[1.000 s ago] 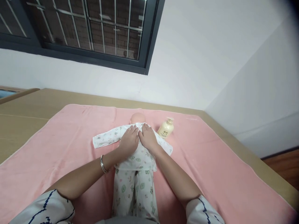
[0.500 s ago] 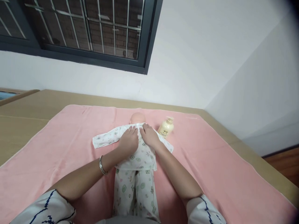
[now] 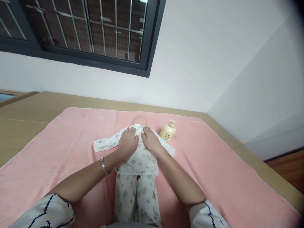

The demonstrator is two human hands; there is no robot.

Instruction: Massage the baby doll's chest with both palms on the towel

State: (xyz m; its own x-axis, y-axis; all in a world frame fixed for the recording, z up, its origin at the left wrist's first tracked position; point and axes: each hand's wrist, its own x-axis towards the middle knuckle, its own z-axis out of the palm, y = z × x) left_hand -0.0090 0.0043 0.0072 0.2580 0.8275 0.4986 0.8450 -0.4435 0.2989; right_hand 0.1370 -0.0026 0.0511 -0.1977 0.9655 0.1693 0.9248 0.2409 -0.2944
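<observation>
A baby doll lies on a pink blanket, with only the rounded top of its head (image 3: 139, 120) bare. It wears a white printed long-sleeved top (image 3: 142, 164) and matching trousers (image 3: 125, 196). My left hand (image 3: 128, 141) rests flat on the upper left of the top, fingers stretched toward the head. On the upper right, my right hand (image 3: 150, 139) lies the same way, close beside the left one. Both hands are open and grip nothing. Just right of my right hand is a pale yellow pump bottle (image 3: 168, 130), tilted in view.
The pink blanket (image 3: 209, 164) covers much of a wooden surface (image 3: 78, 99), whose far edge meets a white wall (image 3: 190, 57). A dark-framed window (image 3: 95, 28) with bars is at the upper left. Brown wood (image 3: 289, 167) shows at the right edge.
My left hand has moved slightly left and its fingers have flattened on the top, widening the gap between my hands. My right hand stays almost where it was.
</observation>
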